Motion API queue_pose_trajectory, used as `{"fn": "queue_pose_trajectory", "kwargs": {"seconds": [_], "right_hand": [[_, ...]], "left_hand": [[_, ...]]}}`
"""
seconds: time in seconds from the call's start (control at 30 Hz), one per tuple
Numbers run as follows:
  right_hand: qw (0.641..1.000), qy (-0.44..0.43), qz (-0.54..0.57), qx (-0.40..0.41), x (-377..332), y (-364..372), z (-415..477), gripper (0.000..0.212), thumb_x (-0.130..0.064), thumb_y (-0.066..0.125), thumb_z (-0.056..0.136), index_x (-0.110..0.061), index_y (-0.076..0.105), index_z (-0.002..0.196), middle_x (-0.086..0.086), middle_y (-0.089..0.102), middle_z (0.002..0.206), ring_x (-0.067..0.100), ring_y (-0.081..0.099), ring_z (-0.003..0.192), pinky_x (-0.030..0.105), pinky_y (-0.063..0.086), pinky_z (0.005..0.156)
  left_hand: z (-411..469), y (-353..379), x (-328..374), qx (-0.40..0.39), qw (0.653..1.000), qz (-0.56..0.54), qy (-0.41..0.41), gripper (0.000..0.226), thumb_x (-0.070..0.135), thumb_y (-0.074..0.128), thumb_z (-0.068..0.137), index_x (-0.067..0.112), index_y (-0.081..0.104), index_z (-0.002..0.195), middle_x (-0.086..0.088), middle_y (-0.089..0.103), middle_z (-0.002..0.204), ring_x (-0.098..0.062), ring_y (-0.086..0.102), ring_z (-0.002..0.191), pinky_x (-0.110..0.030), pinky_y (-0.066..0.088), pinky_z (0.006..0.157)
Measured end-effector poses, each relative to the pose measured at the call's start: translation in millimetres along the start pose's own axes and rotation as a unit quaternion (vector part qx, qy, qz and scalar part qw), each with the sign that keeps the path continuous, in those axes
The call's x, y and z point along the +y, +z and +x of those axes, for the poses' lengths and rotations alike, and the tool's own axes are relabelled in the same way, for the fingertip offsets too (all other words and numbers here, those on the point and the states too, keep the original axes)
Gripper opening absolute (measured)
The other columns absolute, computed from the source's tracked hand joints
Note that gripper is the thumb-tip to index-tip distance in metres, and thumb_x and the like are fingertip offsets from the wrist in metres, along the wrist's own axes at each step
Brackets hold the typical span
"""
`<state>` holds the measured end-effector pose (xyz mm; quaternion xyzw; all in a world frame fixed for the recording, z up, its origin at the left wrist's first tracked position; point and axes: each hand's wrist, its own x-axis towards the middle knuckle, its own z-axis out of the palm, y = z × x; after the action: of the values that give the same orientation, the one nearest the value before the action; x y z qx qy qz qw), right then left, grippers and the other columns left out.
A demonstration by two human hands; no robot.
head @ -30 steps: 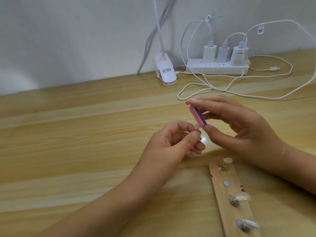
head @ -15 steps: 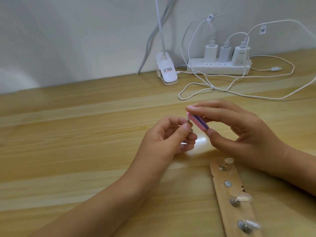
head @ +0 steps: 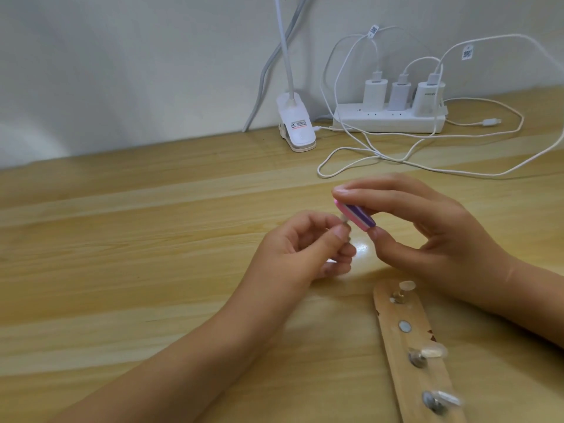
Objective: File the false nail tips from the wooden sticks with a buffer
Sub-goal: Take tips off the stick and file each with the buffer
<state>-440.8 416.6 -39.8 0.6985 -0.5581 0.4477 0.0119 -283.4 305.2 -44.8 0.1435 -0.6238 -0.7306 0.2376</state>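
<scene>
Right hand [head: 433, 236] pinches a pink-purple buffer block [head: 355, 216], fingers on its top end and thumb under its lower end. The block is tilted and held in the air above the tabletop [head: 122, 239]. Left hand [head: 302, 254] has its fingers curled narrow, pinching a small pale piece [head: 435, 220] at the block's left face; it is blurred and mostly hidden, so I cannot tell if it makes contact. A wooden strip [head: 396, 340] lies just below the right hand, with metal studs and clear nail tips [head: 432, 351] on it. At the far edge are a white power strip [head: 387, 122] with three chargers, loose cables [head: 366, 154] and a clip lamp base [head: 296, 126].
</scene>
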Motion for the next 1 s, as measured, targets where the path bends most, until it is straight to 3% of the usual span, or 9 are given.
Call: {"fn": "queue_pose_trajectory", "kwargs": {"seconds": [0.07, 0.2, 0.37, 0.47, 0.63, 0.8, 1.0], "right_hand": [[1.000, 0.000, -0.008, -0.004, -0.7, 0.3, -0.4, 0.050, 0.007, 0.059, 0.083, -0.014, 0.057, 0.128, 0.000, 0.059, 0.128, 0.014, 0.055, 0.123, 0.024, 0.041, 0.103], [1.000, -0.014, -0.017, -0.018, -1.2, 0.5, -0.9, 0.044, -0.002, 0.049, 0.087, -0.015, 0.057, 0.129, 0.002, 0.060, 0.129, 0.017, 0.054, 0.123, 0.030, 0.042, 0.103], [1.000, -0.002, -0.002, -0.024, -1.1, -1.2, -3.2, 0.050, 0.005, 0.045, 0.084, -0.018, 0.059, 0.127, 0.000, 0.059, 0.129, 0.019, 0.054, 0.123, 0.038, 0.045, 0.101], [0.999, 0.017, 0.009, -0.030, 0.3, -1.6, -3.5, 0.049, 0.008, 0.051, 0.083, -0.015, 0.063, 0.124, 0.001, 0.061, 0.125, 0.019, 0.055, 0.121, 0.033, 0.045, 0.100], [1.000, 0.009, -0.002, 0.015, -2.1, 0.1, -2.6, 0.030, -0.014, 0.053, 0.094, -0.013, 0.065, 0.122, 0.002, 0.063, 0.120, 0.017, 0.060, 0.114, 0.028, 0.046, 0.096], [0.997, 0.019, -0.004, 0.073, -2.4, -0.8, -0.9, 0.024, -0.014, 0.062, 0.095, -0.014, 0.067, 0.118, -0.002, 0.065, 0.115, 0.012, 0.063, 0.109, 0.025, 0.049, 0.094], [0.997, 0.034, 0.018, 0.066, -4.4, 3.6, 0.2, 0.025, -0.012, 0.065, 0.090, -0.017, 0.071, 0.113, -0.004, 0.066, 0.113, 0.013, 0.065, 0.107, 0.022, 0.049, 0.091]], "left_hand": [[0.0, -1.5, 0.8, 0.001, 1.000, -0.007, 0.001, 0.005, 0.019, 0.065, 0.084, 0.015, 0.068, 0.087, 0.002, 0.067, 0.069, -0.009, 0.063, 0.066, -0.019, 0.053, 0.065], [-3.2, 3.9, -2.4, -0.054, 0.995, 0.088, 0.012, 0.006, 0.010, 0.064, 0.090, 0.015, 0.065, 0.089, 0.006, 0.068, 0.070, -0.007, 0.064, 0.067, -0.018, 0.051, 0.065], [-1.7, 0.4, 0.4, -0.036, 0.997, 0.073, 0.011, 0.008, 0.010, 0.062, 0.092, 0.014, 0.069, 0.092, 0.006, 0.067, 0.070, -0.007, 0.062, 0.065, -0.018, 0.050, 0.067], [-2.7, 0.6, 0.0, -0.038, 0.996, 0.084, 0.013, 0.011, 0.015, 0.068, 0.086, 0.022, 0.074, 0.092, 0.007, 0.068, 0.074, -0.005, 0.063, 0.067, -0.018, 0.051, 0.070], [-2.4, 1.2, 0.5, -0.018, 0.997, 0.075, 0.012, 0.008, 0.020, 0.071, 0.077, 0.024, 0.073, 0.084, 0.005, 0.069, 0.073, -0.007, 0.063, 0.065, -0.016, 0.049, 0.066], [-4.4, 2.8, 3.1, 0.008, 0.998, 0.056, 0.017, 0.006, 0.022, 0.071, 0.077, 0.028, 0.070, 0.075, 0.001, 0.069, 0.071, -0.010, 0.062, 0.063, -0.017, 0.049, 0.065], [-6.2, 2.0, 4.6, 0.027, 0.998, 0.053, 0.018, 0.005, 0.024, 0.071, 0.077, 0.024, 0.068, 0.074, -0.003, 0.070, 0.074, -0.010, 0.066, 0.068, -0.018, 0.051, 0.067]]}}
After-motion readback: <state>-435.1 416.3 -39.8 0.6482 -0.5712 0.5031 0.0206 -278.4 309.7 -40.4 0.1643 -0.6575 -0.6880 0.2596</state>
